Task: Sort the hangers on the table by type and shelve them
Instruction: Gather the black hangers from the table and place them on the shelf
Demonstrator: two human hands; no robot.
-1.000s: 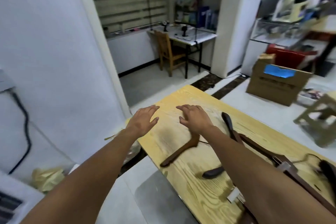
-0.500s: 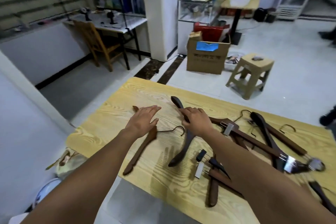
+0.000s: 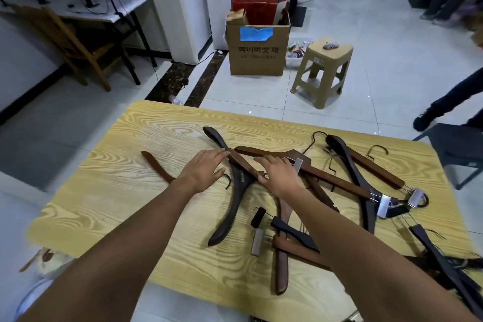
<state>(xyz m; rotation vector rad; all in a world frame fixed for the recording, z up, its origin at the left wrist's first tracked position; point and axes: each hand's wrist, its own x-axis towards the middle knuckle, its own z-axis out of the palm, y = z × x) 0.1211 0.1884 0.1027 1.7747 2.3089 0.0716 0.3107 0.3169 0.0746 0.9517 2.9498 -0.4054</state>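
Several wooden hangers lie jumbled on a light wood-grain table [image 3: 109, 191]. A dark curved coat hanger [image 3: 235, 191] lies in the middle. A reddish-brown hanger [image 3: 156, 166] runs under my left wrist. Brown clip hangers with metal clips [image 3: 339, 180] pile up to the right, and more [image 3: 283, 251] lie near the front edge. My left hand [image 3: 202, 171] hovers flat, fingers spread, its fingertips at the dark hanger. My right hand [image 3: 279, 176] rests palm down with its fingers on the crossed hangers, gripping nothing.
Beyond the table stand a cardboard box [image 3: 257, 47] with a blue label and a beige plastic stool [image 3: 322, 70]. A wooden chair [image 3: 70, 44] and a desk are at the far left. A person's leg and shoe [image 3: 428, 115] are at the right, beside a dark chair [image 3: 460, 154].
The view has swung right and down, bringing the whole pile of hangers into sight. Both hands have moved right over the table, from its bare left end onto the crossed hangers.
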